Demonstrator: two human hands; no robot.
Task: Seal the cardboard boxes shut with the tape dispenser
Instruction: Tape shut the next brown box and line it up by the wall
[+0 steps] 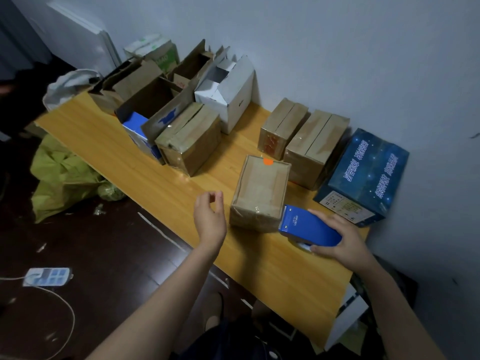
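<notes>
Watching my right hand wrap the tape dispenser, toothed end against the small box on the surface. Left hand hovers loose, holding nothing. Box looks light and likely to slide, so I'd brace its top.

home room | wooden desk | power strip on dark floor
</notes>
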